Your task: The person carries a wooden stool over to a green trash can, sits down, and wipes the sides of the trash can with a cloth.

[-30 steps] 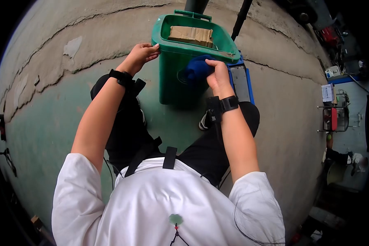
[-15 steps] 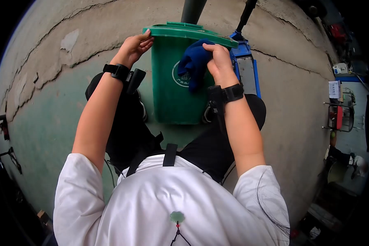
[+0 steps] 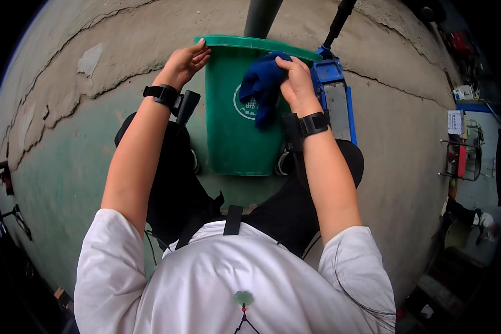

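A green trash bin (image 3: 222, 122) with a pale round emblem stands upright between my legs. My left hand (image 3: 188, 60) is at the left end of its lid (image 3: 245, 43), thumb on the top edge and fingers curled beneath. Near the right end of the lid, my right hand (image 3: 298, 80) pinches a dark blue cloth (image 3: 261, 83). The cloth hangs down over the bin's front and partly covers the emblem. Whether the right fingers also press on the lid is hard to make out.
A blue floor jack (image 3: 337, 100) with a dark upright handle (image 3: 335, 28) stands just right of the bin. Behind the bin rises a grey post (image 3: 261, 16). Cracks run across the concrete floor (image 3: 122, 44). A red-seated stool (image 3: 461, 160) is far right.
The bin sits slightly lower in view, and the lid handle at its back no longer shows. Both hands keep their places at the lid, and the cloth stays in the right hand.
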Tool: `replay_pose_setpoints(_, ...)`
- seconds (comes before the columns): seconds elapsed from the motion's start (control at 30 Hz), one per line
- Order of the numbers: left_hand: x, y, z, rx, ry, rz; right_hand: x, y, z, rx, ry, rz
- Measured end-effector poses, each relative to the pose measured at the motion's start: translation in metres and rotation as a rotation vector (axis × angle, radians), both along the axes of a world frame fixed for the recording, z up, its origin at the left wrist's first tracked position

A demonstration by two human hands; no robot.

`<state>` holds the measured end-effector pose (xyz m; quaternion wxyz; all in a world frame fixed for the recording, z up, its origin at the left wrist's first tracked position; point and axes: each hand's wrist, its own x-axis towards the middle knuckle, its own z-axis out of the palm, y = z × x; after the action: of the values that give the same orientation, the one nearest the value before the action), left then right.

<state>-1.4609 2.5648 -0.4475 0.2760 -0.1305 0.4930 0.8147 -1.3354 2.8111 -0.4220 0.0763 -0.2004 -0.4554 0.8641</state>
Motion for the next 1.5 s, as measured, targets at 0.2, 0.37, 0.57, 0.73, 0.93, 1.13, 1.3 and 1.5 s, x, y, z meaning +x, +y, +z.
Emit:
replay_pose_setpoints(0.2,0.004,0.005,0.014,0.005,0.041,-0.071,0.008,-0.002,0.022,-0.043,0.011,-0.040)
replay_pose_setpoints(0.37,0.010,-0.002,0.025,0.013,0.158,-0.112,0.014,-0.003,0.035,-0.009,0.042,-0.028)
replay_pose_setpoints(0.57,0.000,-0.003,0.004,0.093,0.141,-0.005,0.005,-0.009,0.022,-0.001,0.074,-0.040)
replay_pose_setpoints(0.73,0.001,-0.006,0.002,0.110,0.165,-0.033,0.009,-0.006,0.014,0.121,0.119,-0.050)
replay_pose_setpoints(0.93,-0.003,-0.004,-0.008,0.181,0.175,-0.011,0.041,-0.052,-0.010,1.228,0.429,-0.353)
replay_pose_setpoints(1.13,0.007,0.001,-0.007,0.238,0.196,0.010,-0.006,-0.092,0.042,1.416,0.720,-0.493)
replay_pose_setpoints(1.3,-0.006,-0.001,-0.026,0.185,0.166,0.050,-0.068,-0.105,0.002,1.920,0.668,-0.356)
replay_pose_setpoints(1.5,0.005,0.003,0.002,0.203,0.172,-0.014,-0.035,-0.042,0.005,2.018,0.477,-0.465)
